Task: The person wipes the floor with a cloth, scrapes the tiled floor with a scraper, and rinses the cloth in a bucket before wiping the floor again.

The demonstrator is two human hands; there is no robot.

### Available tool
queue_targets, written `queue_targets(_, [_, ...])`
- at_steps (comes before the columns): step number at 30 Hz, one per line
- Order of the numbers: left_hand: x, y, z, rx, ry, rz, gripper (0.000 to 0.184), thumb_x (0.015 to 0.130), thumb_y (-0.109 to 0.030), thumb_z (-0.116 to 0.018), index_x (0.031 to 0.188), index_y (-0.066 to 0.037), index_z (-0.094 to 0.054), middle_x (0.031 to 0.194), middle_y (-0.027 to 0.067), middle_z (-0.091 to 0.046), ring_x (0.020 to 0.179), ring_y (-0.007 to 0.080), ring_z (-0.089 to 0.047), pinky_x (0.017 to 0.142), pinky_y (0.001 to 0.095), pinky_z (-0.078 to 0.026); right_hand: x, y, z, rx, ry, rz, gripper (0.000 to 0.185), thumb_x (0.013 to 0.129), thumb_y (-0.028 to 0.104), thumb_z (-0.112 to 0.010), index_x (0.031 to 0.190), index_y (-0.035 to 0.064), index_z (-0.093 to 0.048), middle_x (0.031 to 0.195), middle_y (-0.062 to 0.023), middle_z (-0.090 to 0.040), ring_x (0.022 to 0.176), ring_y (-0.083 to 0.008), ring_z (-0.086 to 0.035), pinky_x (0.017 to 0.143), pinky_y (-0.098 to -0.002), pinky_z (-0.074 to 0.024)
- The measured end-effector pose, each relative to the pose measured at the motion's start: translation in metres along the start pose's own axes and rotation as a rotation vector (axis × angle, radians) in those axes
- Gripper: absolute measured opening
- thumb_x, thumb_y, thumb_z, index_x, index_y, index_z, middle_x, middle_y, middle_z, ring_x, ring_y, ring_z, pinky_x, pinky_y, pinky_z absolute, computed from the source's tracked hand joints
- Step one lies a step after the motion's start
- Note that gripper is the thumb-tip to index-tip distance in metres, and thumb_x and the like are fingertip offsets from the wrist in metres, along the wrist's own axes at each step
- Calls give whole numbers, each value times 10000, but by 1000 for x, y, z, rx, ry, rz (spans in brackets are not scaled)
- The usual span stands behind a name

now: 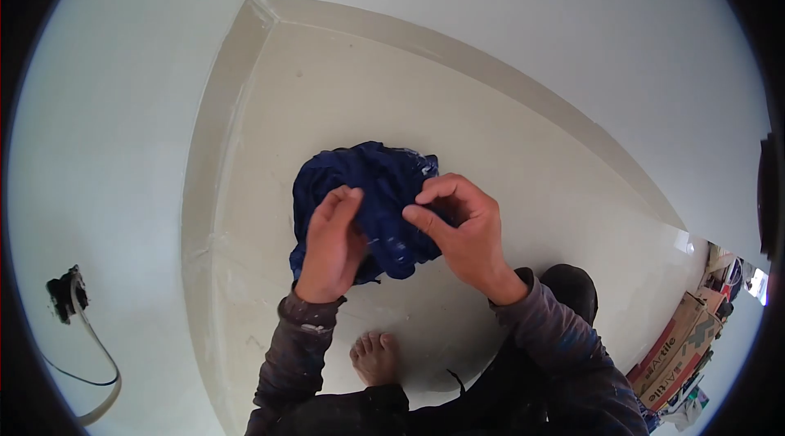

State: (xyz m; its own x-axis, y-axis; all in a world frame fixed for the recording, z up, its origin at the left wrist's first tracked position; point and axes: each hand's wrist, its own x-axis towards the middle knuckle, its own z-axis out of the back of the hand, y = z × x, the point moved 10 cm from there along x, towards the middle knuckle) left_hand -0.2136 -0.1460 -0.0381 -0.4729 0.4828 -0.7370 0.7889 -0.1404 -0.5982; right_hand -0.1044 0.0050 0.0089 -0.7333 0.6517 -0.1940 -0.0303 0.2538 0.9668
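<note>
A crumpled navy cloth, possibly a garment, lies bunched on the floor with whitish marks on it. My left hand is over its left side, thumb and fingers pinched together on what looks like a fold of it. Part of that fold is blurred between the hands. On the right edge of the cloth, my right hand is curved into a C, with thumb and forefinger apart and nothing visible between them. Dark, paint-spotted sleeves cover both forearms.
Pale floor tiles meet white walls along a beige skirting. On the left wall, a cable hangs from a dark hole. Cardboard boxes stand at the far right. My bare foot and a dark shoe are below.
</note>
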Motion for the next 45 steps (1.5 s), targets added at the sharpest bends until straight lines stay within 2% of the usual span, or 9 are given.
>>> queue_targets(4, [-4, -11, 8, 6, 96, -129, 25, 1110, -153, -550, 1101, -132, -562, 864, -105, -473, 745, -5, -430, 650, 224, -375, 9, -19, 30, -102, -112, -159, 179, 904, 53, -816, 1020, 31, -681, 916, -17, -680, 874, -120, -643, 810, -286, -523])
queue_targets(6, [-12, -14, -2, -91, 377, -214, 176, 1132, -157, -465, 1249, -55, -549, 1228, 41, -663, 1157, 139, -641, 1031, 347, -510, 13, -21, 40, -210, -147, -144, 181, 898, 41, -804, 1030, 32, -682, 894, -36, -691, 866, -161, -660, 807, -316, -527])
queue_targets(9, [-29, -16, -2, -43, 309, -294, 185, 1138, -154, -440, 1279, -63, -516, 1286, 65, -636, 1213, 165, -617, 1066, 370, -490, 7, 20, 22, -751, -39, 284, 215, 860, 21, -761, 1064, 52, -699, 953, -129, -703, 941, -351, -648, 826, -436, -516])
queue_targets(23, [-44, 12, -31, -204, 685, -406, 257, 1097, -129, -415, 1335, -58, -482, 1280, 61, -602, 1170, 159, -591, 1060, 343, -465, -42, 60, -19, -658, 129, 404, 462, 723, 113, -797, 1161, 40, -670, 1019, -97, -617, 922, -303, -601, 797, -415, -490])
queue_targets(25, [-44, 21, -21, 18, 233, -398, 322, 1077, -95, -466, 1389, -32, -515, 1235, 54, -647, 1134, 159, -607, 1021, 324, -471, -49, 70, -16, -711, 131, 495, 449, 695, 103, -789, 1128, 45, -687, 988, -85, -597, 906, -289, -590, 781, -410, -476])
queue_targets(30, [-54, 41, -30, 518, 279, -435, 402, 1022, -29, -568, 1422, -10, -551, 1454, 118, -587, 1356, 230, -552, 1128, 383, -420, -75, 98, 1, -808, 92, 723, 493, 576, -21, -790, 1061, 67, -769, 942, -58, -592, 868, -258, -574, 726, -398, -489])
queue_targets(34, [-76, 32, -74, 1383, 152, -1078, 318, 1042, -185, -607, 1291, 12, -588, 1315, 170, -612, 1270, 289, -564, 1125, 460, -393, -88, 122, 3, -760, -29, 827, 357, 654, 23, -803, 1004, 85, -782, 1030, -65, -652, 926, -248, -620, 775, -385, -522])
queue_targets(40, [8, -14, -29, -297, 80, -532, 244, 1041, -64, -558, 1282, -46, -526, 1237, 113, -604, 1115, 242, -600, 1031, 440, -464, -99, 113, -22, -600, 186, 903, 203, 777, 80, -794, 979, 85, -781, 1068, -83, -710, 926, -249, -678, 763, -378, -541])
queue_targets(45, [41, -22, -30, -406, 129, -432, 252, 1040, 11, -546, 1288, -17, -516, 1276, 130, -647, 1147, 221, -650, 986, 380, -525, -70, 78, -22, -626, 326, 678, 294, 747, 89, -826, 1028, 71, -742, 1097, -70, -679, 924, -260, -667, 785, -383, -537])
